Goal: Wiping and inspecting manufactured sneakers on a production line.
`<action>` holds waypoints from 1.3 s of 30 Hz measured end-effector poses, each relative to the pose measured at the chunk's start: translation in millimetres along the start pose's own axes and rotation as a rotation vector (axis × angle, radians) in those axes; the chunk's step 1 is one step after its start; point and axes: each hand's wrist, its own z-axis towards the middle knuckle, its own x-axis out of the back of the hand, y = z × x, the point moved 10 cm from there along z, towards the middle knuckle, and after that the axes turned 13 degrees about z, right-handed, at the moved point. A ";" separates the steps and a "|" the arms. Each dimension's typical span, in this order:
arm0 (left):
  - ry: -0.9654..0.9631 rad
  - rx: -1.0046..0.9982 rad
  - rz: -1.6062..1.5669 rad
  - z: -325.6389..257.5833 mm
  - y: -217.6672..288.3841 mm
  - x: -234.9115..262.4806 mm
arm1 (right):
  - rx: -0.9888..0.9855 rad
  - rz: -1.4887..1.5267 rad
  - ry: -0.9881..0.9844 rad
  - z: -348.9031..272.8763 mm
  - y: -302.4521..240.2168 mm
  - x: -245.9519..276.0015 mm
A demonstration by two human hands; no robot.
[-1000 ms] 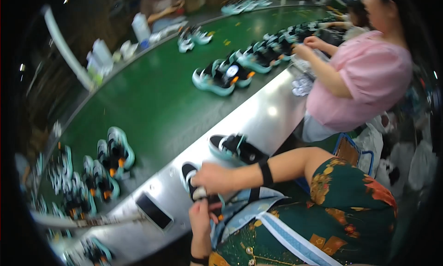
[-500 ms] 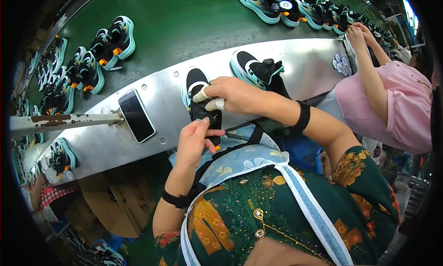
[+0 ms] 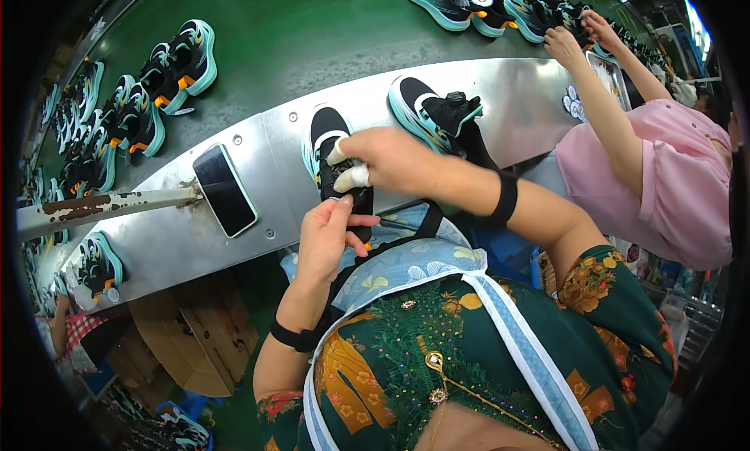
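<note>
Right now both hands, left hand (image 3: 332, 236) and right hand (image 3: 384, 160), grip the black sneaker (image 3: 334, 155) between them.

My black sneaker (image 3: 332, 150) with teal-and-white sole lies toe-away at the metal bench's (image 3: 516, 91) near edge, its heel overhanging.

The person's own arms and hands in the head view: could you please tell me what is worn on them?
Both forearms are bare. The left hand has a black band at its wrist; the right hand has a wider black band on its forearm and white wraps on two fingertips.
</note>
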 end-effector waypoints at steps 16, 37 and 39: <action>0.032 -0.066 -0.214 3.9 12.7 -8.7 | 0.005 0.149 -0.144 8.0 0.1 -3.8; -0.038 -0.049 -0.246 -0.2 30.8 -33.2 | -0.051 0.227 -0.253 -12.7 5.9 38.6; 0.072 -0.099 -0.094 -12.9 31.6 -24.3 | -0.092 -0.030 -0.312 -23.5 -2.7 60.0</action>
